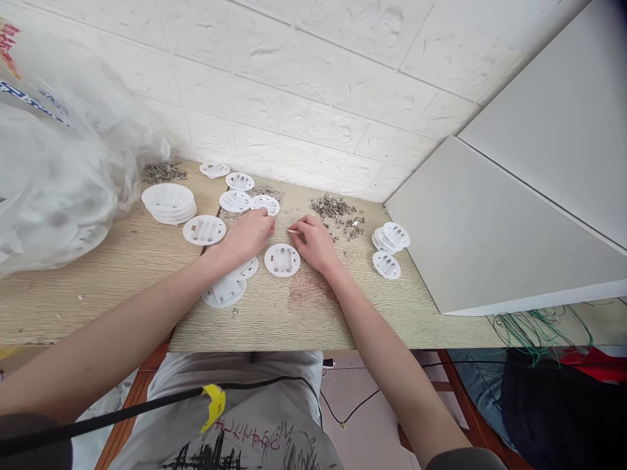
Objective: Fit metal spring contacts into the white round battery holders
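Note:
Between my forearms a round white plastic battery holder (pixel 283 260) lies flat, with long slots and small metal contacts in it. My left hand (pixel 251 232) is just beyond and to the left of it, fingers curled together and pointing down at the table; whatever they may hold is hidden. Pinched in my right hand (pixel 313 241) is a thin pale stick (pixel 295 232), its tip pointing left towards the other hand. Small metal contact pieces (pixel 334 206) are heaped beyond my right hand. More holders (pixel 224 292) lie partly under my left forearm.
Stacks of white discs (pixel 169 201) stand on the left, and further holders (pixel 386 264) on the right. A large plastic bag (pixel 53 170) fills the left side. A white panel (pixel 509 228) bounds the right, with green wires (pixel 533 329) near its foot. Behind is a white brick-patterned wall (pixel 304 85).

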`<state>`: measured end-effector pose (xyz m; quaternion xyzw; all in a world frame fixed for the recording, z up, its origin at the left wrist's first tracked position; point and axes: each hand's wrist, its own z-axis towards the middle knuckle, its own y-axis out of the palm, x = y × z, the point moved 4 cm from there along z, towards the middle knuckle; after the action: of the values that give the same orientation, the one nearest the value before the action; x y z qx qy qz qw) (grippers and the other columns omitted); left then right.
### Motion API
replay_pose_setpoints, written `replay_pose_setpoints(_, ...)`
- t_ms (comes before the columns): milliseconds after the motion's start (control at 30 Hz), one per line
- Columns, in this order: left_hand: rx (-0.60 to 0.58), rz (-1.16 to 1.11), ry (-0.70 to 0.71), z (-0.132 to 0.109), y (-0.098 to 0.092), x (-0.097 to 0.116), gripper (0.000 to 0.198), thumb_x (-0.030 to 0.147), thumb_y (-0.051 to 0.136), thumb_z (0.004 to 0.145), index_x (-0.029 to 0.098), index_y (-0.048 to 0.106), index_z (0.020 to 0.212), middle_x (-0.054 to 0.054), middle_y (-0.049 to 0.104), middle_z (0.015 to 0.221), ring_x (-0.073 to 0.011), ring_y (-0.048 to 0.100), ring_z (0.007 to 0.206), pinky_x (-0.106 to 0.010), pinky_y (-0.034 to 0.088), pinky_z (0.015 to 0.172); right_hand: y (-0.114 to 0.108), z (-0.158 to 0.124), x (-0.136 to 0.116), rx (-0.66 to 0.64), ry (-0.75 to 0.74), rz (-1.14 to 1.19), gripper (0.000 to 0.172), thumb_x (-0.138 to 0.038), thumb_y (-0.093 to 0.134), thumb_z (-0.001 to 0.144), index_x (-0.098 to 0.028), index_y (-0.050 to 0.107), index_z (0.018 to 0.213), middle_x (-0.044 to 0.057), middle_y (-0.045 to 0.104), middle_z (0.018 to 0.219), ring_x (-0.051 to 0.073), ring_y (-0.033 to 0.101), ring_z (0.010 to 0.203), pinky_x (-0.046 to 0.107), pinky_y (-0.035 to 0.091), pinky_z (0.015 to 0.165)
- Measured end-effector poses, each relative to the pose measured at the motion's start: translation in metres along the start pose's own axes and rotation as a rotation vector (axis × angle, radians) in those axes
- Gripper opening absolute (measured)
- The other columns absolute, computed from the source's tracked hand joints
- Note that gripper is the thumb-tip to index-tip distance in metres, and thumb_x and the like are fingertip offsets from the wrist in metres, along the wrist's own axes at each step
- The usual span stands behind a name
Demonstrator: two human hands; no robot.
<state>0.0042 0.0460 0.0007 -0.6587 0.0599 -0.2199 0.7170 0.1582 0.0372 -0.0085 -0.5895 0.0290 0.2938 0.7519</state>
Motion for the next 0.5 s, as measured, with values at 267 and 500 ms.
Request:
replay_pose_setpoints(267, 0.010, -0.008, -0.030, -0.0010, -0.0022, 0.0006, 0.024, 0.022, 0.046, 0.095, 0.012, 0.068, 0.098, -0.011, 0.064, 0.102, -0.0267, 0.063, 0.098, -0.034, 0.045, 0.075, 0.0005, -0.0001, 0.0010, 0.001, -0.008, 0.011, 0.020, -0.021, 0.050, 0.095, -0.017, 0.070, 0.099, 0.009, 0.065, 0.105, 0.022, 0.057, 0.105, 0.034, 0.045, 0.087)
replay_pose_setpoints(500, 0.014, -0.040, -0.050, 0.0003, -0.0043, -0.0008, 0.024, 0.019, 0.049, 0.092, 0.014, 0.072, 0.090, -0.010, 0.066, 0.096, -0.0254, 0.064, 0.091, -0.035, 0.044, 0.074, 0.0002, 0.0001, 0.0003, -0.001, -0.007, 0.014, 0.020, -0.020, 0.051, 0.094, -0.016, 0.070, 0.099, 0.009, 0.065, 0.105, 0.022, 0.057, 0.104, 0.035, 0.045, 0.088)
